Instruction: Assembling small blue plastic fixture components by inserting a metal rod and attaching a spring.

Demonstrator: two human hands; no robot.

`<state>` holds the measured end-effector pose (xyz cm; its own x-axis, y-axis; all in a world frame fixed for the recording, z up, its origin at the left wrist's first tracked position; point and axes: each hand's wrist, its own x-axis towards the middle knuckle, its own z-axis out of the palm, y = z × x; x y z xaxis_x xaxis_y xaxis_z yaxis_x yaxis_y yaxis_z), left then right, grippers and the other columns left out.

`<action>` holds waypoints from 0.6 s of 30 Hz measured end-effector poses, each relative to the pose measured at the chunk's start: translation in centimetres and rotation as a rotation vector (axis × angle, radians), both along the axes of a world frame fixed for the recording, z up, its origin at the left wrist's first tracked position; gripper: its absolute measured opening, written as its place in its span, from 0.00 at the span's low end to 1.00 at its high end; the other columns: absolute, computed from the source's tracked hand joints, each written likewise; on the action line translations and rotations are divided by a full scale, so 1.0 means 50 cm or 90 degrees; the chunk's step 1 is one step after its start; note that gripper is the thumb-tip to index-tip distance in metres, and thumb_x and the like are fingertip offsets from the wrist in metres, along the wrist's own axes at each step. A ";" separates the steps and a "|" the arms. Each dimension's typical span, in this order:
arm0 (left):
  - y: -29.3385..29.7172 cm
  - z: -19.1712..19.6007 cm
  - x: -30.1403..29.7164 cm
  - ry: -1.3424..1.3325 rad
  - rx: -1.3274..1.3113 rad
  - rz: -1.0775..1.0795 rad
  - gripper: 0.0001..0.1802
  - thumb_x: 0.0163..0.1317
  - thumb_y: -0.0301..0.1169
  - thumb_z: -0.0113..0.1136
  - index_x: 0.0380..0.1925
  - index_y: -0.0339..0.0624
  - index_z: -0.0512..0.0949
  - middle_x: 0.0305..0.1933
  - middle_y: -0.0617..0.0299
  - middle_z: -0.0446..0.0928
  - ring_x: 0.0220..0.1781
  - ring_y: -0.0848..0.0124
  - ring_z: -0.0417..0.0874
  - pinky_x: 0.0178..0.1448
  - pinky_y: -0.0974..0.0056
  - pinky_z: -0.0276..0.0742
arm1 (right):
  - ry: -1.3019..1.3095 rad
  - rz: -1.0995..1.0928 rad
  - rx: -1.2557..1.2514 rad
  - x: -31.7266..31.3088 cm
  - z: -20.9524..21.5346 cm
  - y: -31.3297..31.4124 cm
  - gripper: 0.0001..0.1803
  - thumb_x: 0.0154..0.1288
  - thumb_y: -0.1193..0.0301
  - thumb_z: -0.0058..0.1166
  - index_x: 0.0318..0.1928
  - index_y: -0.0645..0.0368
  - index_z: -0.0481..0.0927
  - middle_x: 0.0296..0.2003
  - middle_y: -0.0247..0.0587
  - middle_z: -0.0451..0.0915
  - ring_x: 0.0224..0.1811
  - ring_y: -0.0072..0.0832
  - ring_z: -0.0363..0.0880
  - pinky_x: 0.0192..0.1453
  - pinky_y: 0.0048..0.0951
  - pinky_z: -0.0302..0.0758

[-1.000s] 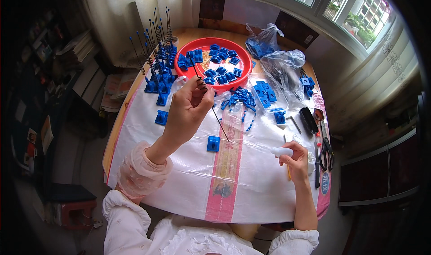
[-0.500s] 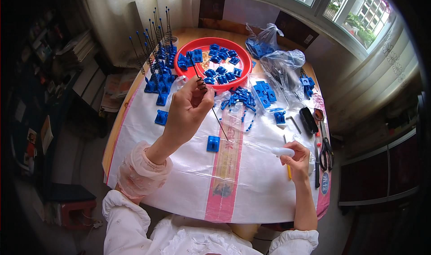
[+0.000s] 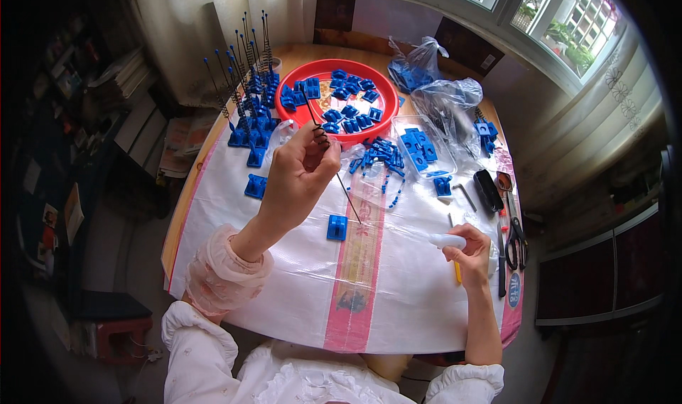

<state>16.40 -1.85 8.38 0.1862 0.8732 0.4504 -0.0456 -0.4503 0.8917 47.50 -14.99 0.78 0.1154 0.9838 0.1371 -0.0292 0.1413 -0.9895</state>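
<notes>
Above the middle of the table (image 3: 213, 262), my left hand (image 3: 298, 173) is raised off the white plastic sheet (image 3: 284, 283), wrist bent back, forearm climbing from seven o'clock out of a gathered pink cuff (image 3: 227, 269). Thumb and fingertips are closed on a thin dark metal rod (image 3: 334, 166), which slants from eleven o'clock above my knuckles down to five o'clock, its lower tip hanging just over a small blue plastic base (image 3: 337, 227) lying alone on the sheet. Whether the tip touches the sheet I cannot tell.

At four o'clock from that base, my right hand (image 3: 470, 251) rests low near the table's edge, fingers wrapped around a small white tube (image 3: 447, 241) whose end points toward nine o'clock. A yellow pencil-like stick (image 3: 457, 272) lies under that hand.

Toward twelve o'clock sits a round red tray (image 3: 387, 98) of blue pieces, with loose blue pieces (image 3: 380, 155) spilled at its six o'clock. At ten o'clock stand finished bases with upright sprung rods (image 3: 245, 84). Scissors (image 3: 517, 242) lie at three o'clock, clear plastic bags (image 3: 447, 102) at one o'clock.
</notes>
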 end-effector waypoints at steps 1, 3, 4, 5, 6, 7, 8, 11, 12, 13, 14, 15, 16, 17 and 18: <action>0.000 0.000 0.000 0.001 -0.001 -0.001 0.07 0.67 0.27 0.56 0.33 0.35 0.72 0.25 0.70 0.73 0.28 0.87 0.71 0.30 0.76 0.67 | 0.002 0.000 0.001 0.001 0.000 0.000 0.13 0.51 0.82 0.69 0.38 0.65 0.81 0.30 0.36 0.81 0.29 0.19 0.78 0.29 0.19 0.72; 0.001 -0.001 0.000 0.001 -0.001 -0.002 0.07 0.68 0.27 0.56 0.33 0.35 0.72 0.24 0.70 0.73 0.28 0.87 0.70 0.30 0.76 0.67 | 0.005 0.000 0.004 0.001 -0.001 0.000 0.13 0.51 0.82 0.69 0.38 0.65 0.81 0.30 0.36 0.81 0.29 0.19 0.78 0.29 0.19 0.73; 0.002 -0.002 -0.001 0.001 0.000 -0.002 0.07 0.68 0.27 0.56 0.33 0.35 0.72 0.24 0.70 0.73 0.28 0.87 0.70 0.30 0.76 0.67 | 0.005 0.000 0.006 0.002 -0.002 0.000 0.13 0.51 0.82 0.69 0.38 0.65 0.81 0.30 0.36 0.81 0.29 0.19 0.78 0.29 0.19 0.73; 0.002 -0.002 -0.001 0.000 0.001 -0.003 0.06 0.68 0.27 0.56 0.33 0.35 0.72 0.24 0.70 0.73 0.28 0.87 0.70 0.30 0.76 0.67 | 0.005 0.000 0.007 0.002 -0.003 0.001 0.13 0.51 0.82 0.69 0.38 0.65 0.81 0.30 0.36 0.81 0.29 0.19 0.78 0.29 0.19 0.73; 0.002 -0.002 -0.001 0.002 0.004 -0.002 0.06 0.68 0.27 0.56 0.33 0.35 0.72 0.24 0.70 0.73 0.28 0.87 0.70 0.30 0.76 0.67 | 0.005 0.001 0.007 0.003 -0.003 0.001 0.13 0.51 0.82 0.69 0.38 0.65 0.81 0.31 0.36 0.81 0.29 0.19 0.78 0.29 0.19 0.73; 0.002 -0.001 -0.001 0.003 0.008 -0.001 0.06 0.68 0.27 0.56 0.34 0.35 0.72 0.24 0.70 0.73 0.28 0.87 0.70 0.30 0.76 0.67 | 0.005 0.002 0.006 0.004 -0.004 0.000 0.13 0.51 0.82 0.69 0.38 0.65 0.81 0.31 0.36 0.81 0.29 0.19 0.78 0.29 0.19 0.73; 0.001 0.000 -0.001 0.004 0.011 0.001 0.06 0.68 0.27 0.56 0.34 0.35 0.72 0.25 0.70 0.73 0.28 0.87 0.70 0.30 0.76 0.67 | 0.005 0.003 0.006 0.005 -0.005 0.000 0.13 0.51 0.82 0.69 0.38 0.65 0.81 0.31 0.36 0.81 0.29 0.19 0.78 0.29 0.19 0.73; 0.004 -0.004 -0.001 -0.006 -0.006 -0.013 0.06 0.68 0.27 0.56 0.34 0.35 0.72 0.25 0.71 0.73 0.28 0.87 0.70 0.30 0.76 0.66 | -0.001 0.007 0.011 0.007 -0.005 0.000 0.13 0.51 0.82 0.69 0.38 0.65 0.81 0.31 0.36 0.81 0.30 0.19 0.78 0.30 0.19 0.73; 0.004 -0.005 -0.002 -0.009 -0.011 -0.016 0.06 0.68 0.27 0.56 0.35 0.35 0.73 0.26 0.71 0.73 0.28 0.87 0.70 0.30 0.76 0.66 | -0.001 0.010 0.012 0.007 -0.005 0.000 0.13 0.51 0.82 0.69 0.38 0.65 0.81 0.31 0.36 0.81 0.30 0.19 0.78 0.30 0.19 0.73; 0.005 -0.006 -0.002 -0.012 -0.015 -0.018 0.06 0.68 0.27 0.56 0.35 0.35 0.73 0.26 0.71 0.73 0.28 0.87 0.70 0.31 0.76 0.66 | -0.001 0.013 0.014 0.008 -0.005 0.001 0.13 0.51 0.82 0.69 0.38 0.65 0.81 0.32 0.36 0.81 0.30 0.19 0.78 0.30 0.19 0.73; 0.005 -0.006 -0.003 -0.015 -0.020 -0.020 0.06 0.68 0.27 0.56 0.35 0.35 0.73 0.26 0.71 0.73 0.29 0.87 0.70 0.31 0.76 0.66 | -0.001 0.016 0.015 0.008 -0.005 0.001 0.13 0.51 0.82 0.69 0.38 0.65 0.81 0.32 0.36 0.81 0.30 0.19 0.78 0.30 0.19 0.73; 0.005 -0.006 -0.002 -0.018 -0.023 -0.022 0.06 0.68 0.27 0.56 0.35 0.35 0.73 0.27 0.71 0.73 0.29 0.87 0.70 0.31 0.76 0.66 | -0.001 0.015 0.016 0.009 -0.004 0.001 0.13 0.51 0.82 0.69 0.38 0.65 0.81 0.32 0.36 0.81 0.30 0.19 0.78 0.30 0.19 0.73; 0.005 -0.006 -0.002 -0.022 -0.026 -0.024 0.06 0.68 0.27 0.56 0.35 0.35 0.73 0.27 0.71 0.73 0.29 0.87 0.70 0.31 0.76 0.67 | -0.001 0.015 0.016 0.009 -0.004 0.000 0.13 0.52 0.82 0.69 0.38 0.65 0.81 0.32 0.36 0.81 0.30 0.19 0.78 0.31 0.19 0.73; 0.005 -0.005 -0.001 -0.025 -0.029 -0.025 0.06 0.68 0.27 0.56 0.35 0.35 0.73 0.27 0.71 0.73 0.29 0.87 0.70 0.31 0.76 0.67 | 0.000 0.014 0.017 0.009 -0.004 0.000 0.13 0.52 0.82 0.69 0.38 0.66 0.81 0.31 0.36 0.81 0.30 0.19 0.78 0.31 0.19 0.73; 0.005 -0.006 -0.002 -0.026 -0.028 -0.027 0.06 0.68 0.27 0.56 0.35 0.35 0.73 0.27 0.71 0.73 0.29 0.87 0.70 0.31 0.76 0.67 | -0.003 0.014 0.017 0.009 -0.003 0.000 0.13 0.52 0.82 0.69 0.38 0.66 0.81 0.32 0.36 0.81 0.30 0.19 0.78 0.31 0.19 0.73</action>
